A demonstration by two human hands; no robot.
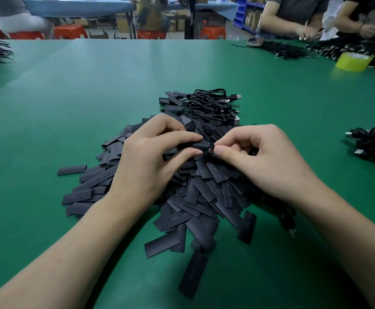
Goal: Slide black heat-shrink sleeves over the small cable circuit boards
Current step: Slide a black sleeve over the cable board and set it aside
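Green table (70, 97); both hands pinch black sleeve (201, 145), board apparently hidden.

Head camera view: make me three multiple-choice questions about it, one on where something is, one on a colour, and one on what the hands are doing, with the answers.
1. Where does the yellow tape roll stand?
A. At the far right of the table
B. At its near left corner
C. At its middle

2. What colour is the table?
A. Blue
B. Green
C. Grey

3. What are the left hand and right hand doing?
A. Lying flat, fingers straight
B. Pinching one black sleeve between them
C. Hanging off the table's edge

Answers: A, the roll stands far right, well away from the hands. B, the surface is green all over. B, thumb and forefinger of each hand close on an end of the sleeve.
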